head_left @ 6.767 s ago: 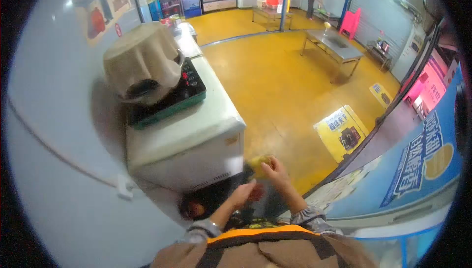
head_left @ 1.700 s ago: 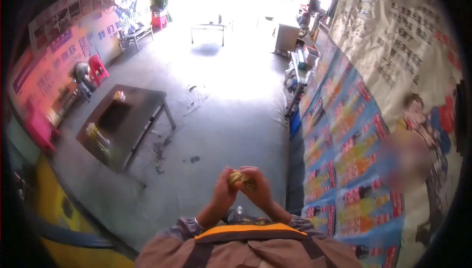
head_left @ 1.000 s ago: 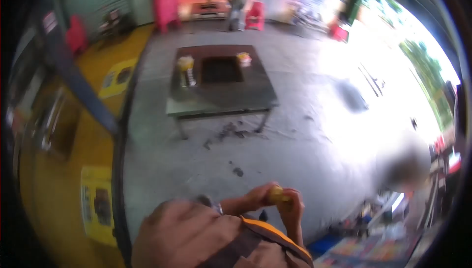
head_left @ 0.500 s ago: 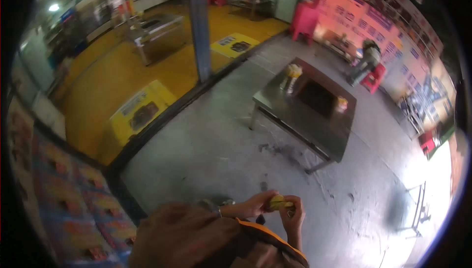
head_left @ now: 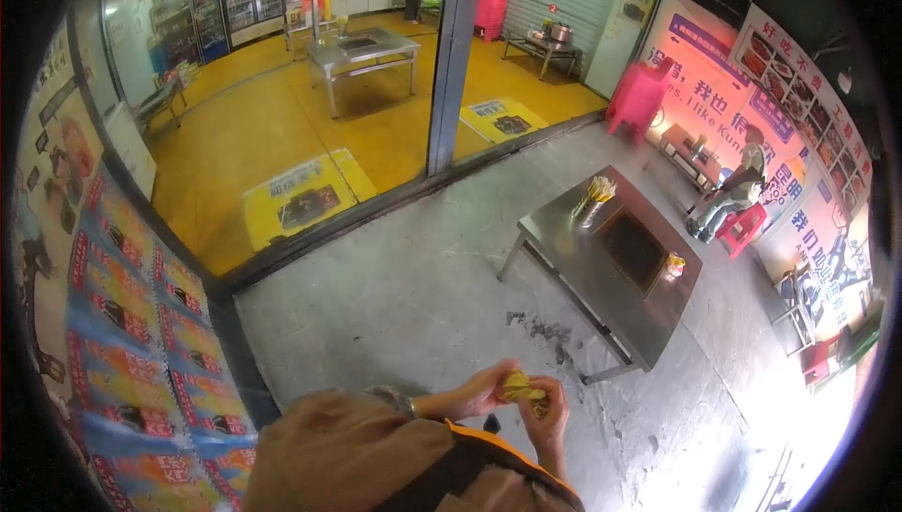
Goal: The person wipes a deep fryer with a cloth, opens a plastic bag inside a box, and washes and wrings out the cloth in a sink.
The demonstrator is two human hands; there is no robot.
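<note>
Low in the head view, my left hand (head_left: 486,390) and my right hand (head_left: 548,416) meet in front of my body. Between them is a small yellow, folded or crumpled thing (head_left: 518,385), whose exact kind I cannot make out. The fingers of both hands are closed around it, the left at its upper left side and the right at its lower right. A band shows at my left wrist. My brown clothing with an orange-edged dark strap (head_left: 498,439) fills the bottom of the view. The grey floor lies below the hands.
A metal table (head_left: 554,221) stands ahead, with a holder of sticks (head_left: 593,200) and a small container (head_left: 675,265) on it. Beyond it a person (head_left: 742,188) sits on a red stool (head_left: 744,230). A post (head_left: 453,61) borders the yellow-floored room; a poster wall (head_left: 141,324) is at left.
The view has turned, so the table and room sit farther right and lower, and the picture is sharper. Both hands stay on the yellow thing. The distant person now appears more upright.
</note>
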